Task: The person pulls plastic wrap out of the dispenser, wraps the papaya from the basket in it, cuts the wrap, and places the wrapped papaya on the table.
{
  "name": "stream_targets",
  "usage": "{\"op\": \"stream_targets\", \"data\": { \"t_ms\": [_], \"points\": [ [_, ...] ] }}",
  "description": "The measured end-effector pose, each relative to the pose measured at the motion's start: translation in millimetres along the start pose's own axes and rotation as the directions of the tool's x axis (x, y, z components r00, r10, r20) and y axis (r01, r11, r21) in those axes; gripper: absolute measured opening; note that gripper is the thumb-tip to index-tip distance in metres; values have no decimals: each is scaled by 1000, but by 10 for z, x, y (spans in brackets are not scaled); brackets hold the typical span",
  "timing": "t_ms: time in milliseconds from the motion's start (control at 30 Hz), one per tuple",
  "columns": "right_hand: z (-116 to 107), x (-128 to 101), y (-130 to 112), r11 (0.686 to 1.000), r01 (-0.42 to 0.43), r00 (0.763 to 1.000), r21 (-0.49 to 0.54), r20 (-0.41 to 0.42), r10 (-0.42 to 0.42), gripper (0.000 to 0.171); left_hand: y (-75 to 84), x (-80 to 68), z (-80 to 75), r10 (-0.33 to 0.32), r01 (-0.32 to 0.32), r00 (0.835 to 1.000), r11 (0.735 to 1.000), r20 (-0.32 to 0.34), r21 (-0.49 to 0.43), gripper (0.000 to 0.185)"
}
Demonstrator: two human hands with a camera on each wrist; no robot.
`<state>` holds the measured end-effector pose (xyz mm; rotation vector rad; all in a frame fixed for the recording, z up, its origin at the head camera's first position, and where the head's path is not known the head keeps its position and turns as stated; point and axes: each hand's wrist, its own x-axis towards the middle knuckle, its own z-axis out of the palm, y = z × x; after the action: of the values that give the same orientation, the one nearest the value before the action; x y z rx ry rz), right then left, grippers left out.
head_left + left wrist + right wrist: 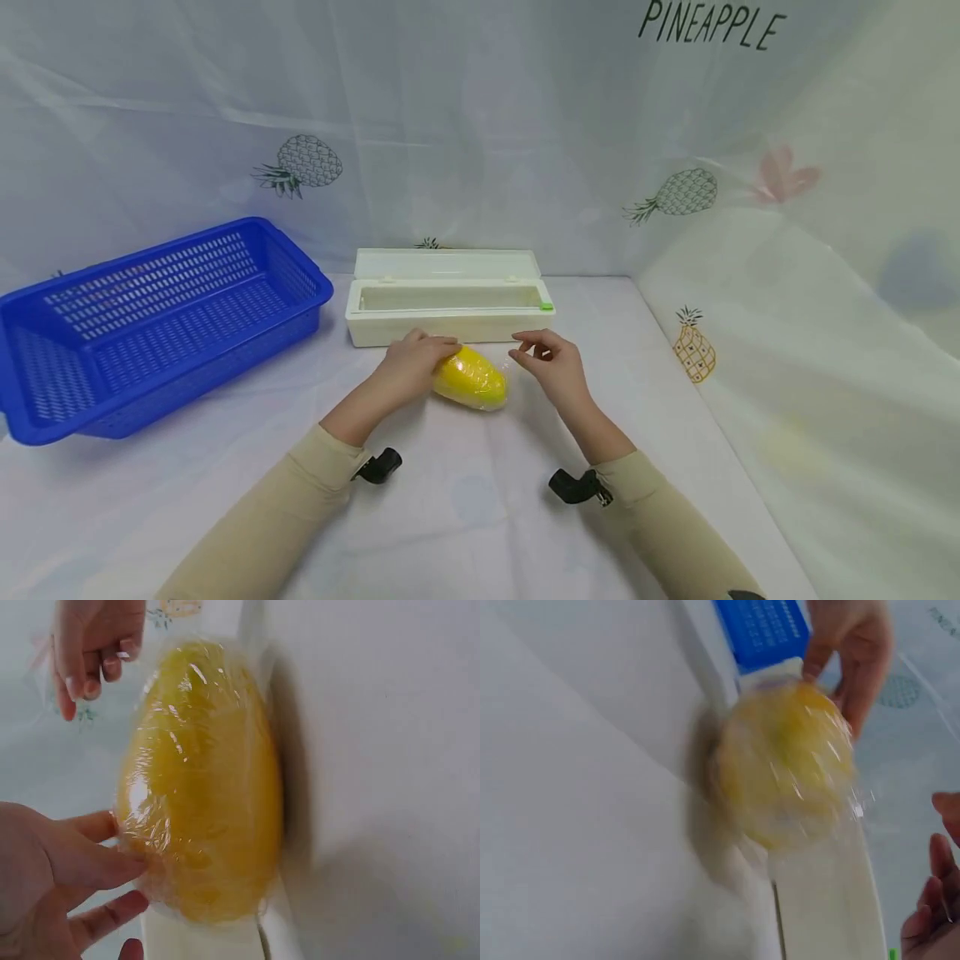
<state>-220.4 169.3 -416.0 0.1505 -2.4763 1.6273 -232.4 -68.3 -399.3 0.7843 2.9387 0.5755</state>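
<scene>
A yellow, mango-shaped fruit wrapped in clear film lies tilted on the white cloth. My left hand holds its left end, thumb and fingers against the film in the left wrist view. To the right of the fruit, my right hand hovers with loosely bent fingers and nothing visible between them. Loose film sticks out from the wrapped fruit towards that hand in the right wrist view. Just behind both hands stands a long white cling film dispenser, its lid raised and a small green slider at its right end.
A large blue perforated basket stands at the left. Behind everything hangs a white curtain with pineapple prints, and it continues down the right side. White cloth covers the table.
</scene>
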Motion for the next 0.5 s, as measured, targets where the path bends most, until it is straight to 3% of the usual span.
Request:
{"op": "stream_targets", "data": {
  "t_ms": [133,267,367,500],
  "points": [
    [11,100,7,997,-80,995,17,65,79,31,-78,33,8,33,-33,999,999,-25,-28,46],
    [102,150,69,980,-187,968,68,184,171,37,-144,96,30,54,-55,998,997,-17,-61,41],
    [168,128,127,970,-225,949,90,247,197,36,-163,154,52,78,-78,997,994,2,-80,34],
    [221,17,152,966,-240,935,97,290,203,31,-157,211,86,104,-100,994,988,32,-121,41]
  ]
}}
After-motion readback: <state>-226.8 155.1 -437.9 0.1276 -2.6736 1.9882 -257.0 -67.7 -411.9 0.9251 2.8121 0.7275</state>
